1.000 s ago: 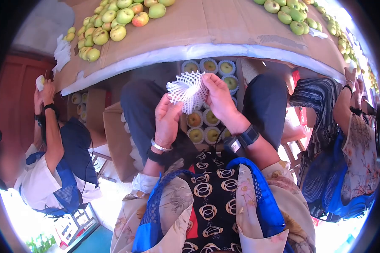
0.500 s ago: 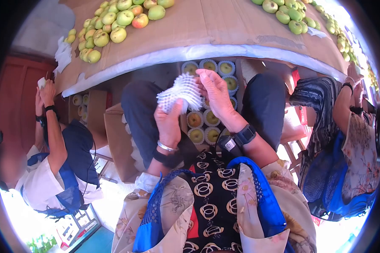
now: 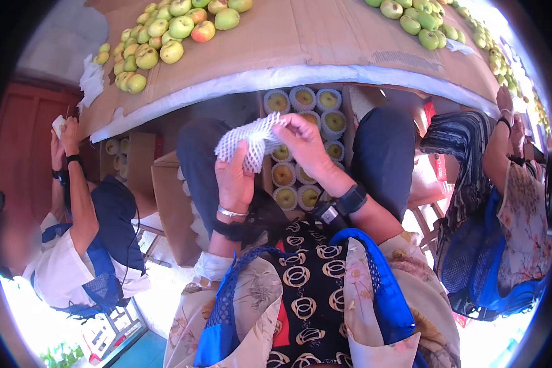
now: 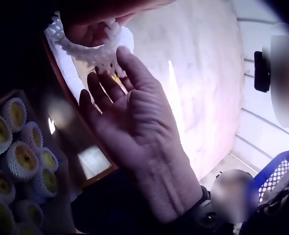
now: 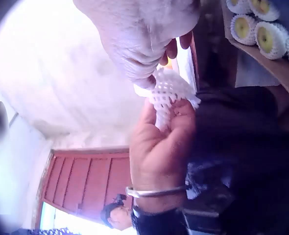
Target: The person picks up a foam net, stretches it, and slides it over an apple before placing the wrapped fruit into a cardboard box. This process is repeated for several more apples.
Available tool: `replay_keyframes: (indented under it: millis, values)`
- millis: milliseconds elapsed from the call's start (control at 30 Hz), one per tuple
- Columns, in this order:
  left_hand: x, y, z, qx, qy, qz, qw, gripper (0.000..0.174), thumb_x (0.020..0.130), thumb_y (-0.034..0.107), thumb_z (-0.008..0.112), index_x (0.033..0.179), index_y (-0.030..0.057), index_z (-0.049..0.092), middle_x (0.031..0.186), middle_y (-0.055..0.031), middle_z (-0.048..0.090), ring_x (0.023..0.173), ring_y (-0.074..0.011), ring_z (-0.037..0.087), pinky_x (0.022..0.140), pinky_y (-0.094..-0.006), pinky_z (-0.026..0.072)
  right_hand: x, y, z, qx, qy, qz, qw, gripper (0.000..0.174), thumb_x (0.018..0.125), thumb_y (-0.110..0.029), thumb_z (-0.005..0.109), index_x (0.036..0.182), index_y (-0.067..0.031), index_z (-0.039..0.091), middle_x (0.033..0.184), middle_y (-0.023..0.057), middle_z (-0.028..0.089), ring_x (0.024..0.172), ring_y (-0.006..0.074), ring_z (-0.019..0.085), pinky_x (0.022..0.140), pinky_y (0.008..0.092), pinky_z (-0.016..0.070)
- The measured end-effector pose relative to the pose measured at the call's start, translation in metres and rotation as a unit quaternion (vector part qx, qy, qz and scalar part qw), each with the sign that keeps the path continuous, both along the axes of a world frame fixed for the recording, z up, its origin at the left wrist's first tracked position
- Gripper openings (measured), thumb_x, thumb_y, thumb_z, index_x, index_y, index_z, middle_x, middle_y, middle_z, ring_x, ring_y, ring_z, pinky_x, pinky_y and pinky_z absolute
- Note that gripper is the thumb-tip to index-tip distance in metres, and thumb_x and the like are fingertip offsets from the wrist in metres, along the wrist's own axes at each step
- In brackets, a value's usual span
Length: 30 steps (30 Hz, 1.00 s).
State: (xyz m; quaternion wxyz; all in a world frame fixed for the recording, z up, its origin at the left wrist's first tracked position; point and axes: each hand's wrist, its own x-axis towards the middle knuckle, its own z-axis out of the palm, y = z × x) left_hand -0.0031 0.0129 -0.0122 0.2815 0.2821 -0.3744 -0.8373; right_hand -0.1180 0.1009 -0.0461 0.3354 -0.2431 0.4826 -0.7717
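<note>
In the head view a white foam fruit net (image 3: 242, 147) is held up between the two hands, over the lap. The left hand (image 3: 234, 184) grips its lower left part, thumb on the outside of the mesh. The right hand (image 3: 309, 147) pinches the upper right end between thumb and fingers. In the left wrist view the right thumb and fingertips meet the rim of the net (image 4: 95, 55). The right wrist view shows the net (image 5: 171, 90) spread over the left fingers. Below the hands are apples (image 3: 283, 174) in foam nets, packed in rows in a cardboard box (image 3: 349, 101).
A cardboard-covered table (image 3: 300, 43) with a white padded edge (image 3: 276, 75) lies ahead, bearing loose apple piles (image 3: 159, 30) at left and right. Another open box (image 3: 171, 202) stands by the left knee. One person (image 3: 83, 227) sits at the left, another (image 3: 496, 239) at the right.
The net has moved left and down with the left hand and turned from a twisted fan into a tube-like shape. The right hand came off it, then took hold of its right end again.
</note>
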Motion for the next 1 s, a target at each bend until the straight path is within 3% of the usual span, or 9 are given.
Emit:
replay_keyframes:
  millis: [67, 200, 333, 467, 533, 600, 667, 867, 1000]
  values:
    - [0.002, -0.002, 0.007, 0.077, -0.018, -0.067, 0.995, 0.028, 0.087, 0.004, 0.050, 0.115, -0.0018, 0.049, 0.110, -0.0105, 0.058, 0.098, -0.0189, 0.058, 0.082, -0.0307, 0.0499, -0.006, 0.002, 0.009, -0.044, -0.113, -0.009, 0.993, 0.012, 0.089, -0.014, 0.053, 0.089, -0.0025, 0.054, 0.078, -0.0033, 0.055, 0.071, 0.0010, 0.049, 0.062, 0.0194, 0.0430]
    - [0.004, 0.004, 0.005, 0.186, -0.030, -0.164, 0.968, 0.031, 0.088, 0.004, 0.049, 0.119, 0.0004, 0.046, 0.108, -0.0094, 0.059, 0.092, -0.0181, 0.061, 0.073, -0.0311, 0.0541, -0.011, 0.001, 0.015, -0.027, -0.008, -0.072, 0.997, 0.015, 0.090, -0.016, 0.053, 0.091, -0.0015, 0.055, 0.070, -0.0047, 0.054, 0.061, 0.0005, 0.047, 0.056, 0.0165, 0.0407]
    - [0.019, -0.014, -0.013, 0.172, -0.068, -0.289, 0.939, 0.036, 0.088, 0.025, 0.053, 0.116, 0.0035, 0.048, 0.098, -0.0057, 0.062, 0.073, -0.0150, 0.063, 0.055, -0.0283, 0.0537, -0.028, 0.009, 0.026, -0.012, 0.042, -0.050, 0.998, 0.017, 0.089, -0.017, 0.054, 0.090, -0.0010, 0.058, 0.070, -0.0040, 0.055, 0.061, -0.0002, 0.047, 0.054, 0.0162, 0.0393]
    - [0.012, -0.008, 0.010, -0.087, -0.158, -0.066, 0.981, 0.039, 0.088, 0.030, 0.052, 0.118, 0.0072, 0.043, 0.114, -0.0094, 0.052, 0.097, -0.0164, 0.053, 0.079, -0.0309, 0.0454, -0.038, 0.018, 0.036, 0.007, 0.108, 0.080, 0.991, 0.022, 0.090, -0.020, 0.052, 0.089, -0.0001, 0.062, 0.069, -0.0044, 0.056, 0.061, 0.0005, 0.049, 0.054, 0.0177, 0.0408]
    - [0.005, -0.003, 0.024, -0.158, -0.051, -0.163, 0.972, 0.051, 0.083, 0.029, 0.060, 0.123, 0.0071, 0.038, 0.120, -0.0097, 0.046, 0.108, -0.0181, 0.046, 0.090, -0.0322, 0.0375, -0.035, 0.016, 0.035, -0.007, 0.035, 0.173, 0.984, 0.022, 0.090, -0.020, 0.052, 0.091, -0.0009, 0.063, 0.075, -0.0035, 0.060, 0.065, 0.0016, 0.053, 0.058, 0.0178, 0.0438]
    - [0.000, 0.003, 0.028, -0.048, 0.113, -0.281, 0.952, 0.061, 0.076, 0.027, 0.068, 0.124, 0.0050, 0.037, 0.120, -0.0091, 0.046, 0.108, -0.0195, 0.047, 0.090, -0.0298, 0.0381, -0.028, 0.015, 0.051, 0.003, 0.013, 0.249, 0.968, 0.023, 0.090, -0.020, 0.052, 0.091, -0.0006, 0.062, 0.079, -0.0021, 0.061, 0.071, 0.0037, 0.055, 0.063, 0.0196, 0.0457]
    - [0.003, 0.012, 0.029, -0.046, 0.061, -0.309, 0.948, 0.070, 0.071, 0.027, 0.071, 0.126, 0.0025, 0.034, 0.119, -0.0090, 0.046, 0.108, -0.0202, 0.048, 0.090, -0.0305, 0.0409, -0.022, 0.007, 0.062, 0.012, 0.093, 0.299, 0.949, 0.023, 0.089, -0.021, 0.052, 0.094, 0.0001, 0.061, 0.082, 0.0008, 0.062, 0.076, 0.0058, 0.055, 0.068, 0.0218, 0.0463]
    - [0.009, 0.001, 0.040, 0.063, 0.043, -0.281, 0.957, 0.077, 0.069, 0.013, 0.073, 0.131, 0.0044, 0.028, 0.112, -0.0055, 0.050, 0.105, -0.0196, 0.052, 0.092, -0.0356, 0.0421, -0.009, -0.011, 0.087, 0.053, 0.330, 0.170, 0.927, 0.023, 0.085, -0.016, 0.056, 0.104, -0.0032, 0.058, 0.095, 0.0078, 0.058, 0.080, 0.0083, 0.056, 0.069, 0.0242, 0.0468]
    - [0.005, -0.024, 0.056, 0.034, -0.016, -0.229, 0.973, 0.048, 0.076, 0.006, 0.064, 0.119, 0.0017, 0.044, 0.087, -0.0048, 0.057, 0.079, -0.0139, 0.060, 0.071, -0.0284, 0.0503, -0.028, -0.024, 0.090, 0.028, 0.183, 0.062, 0.981, 0.024, 0.086, -0.014, 0.055, 0.106, -0.0006, 0.053, 0.096, 0.0044, 0.056, 0.085, 0.0072, 0.053, 0.074, 0.0244, 0.0454]
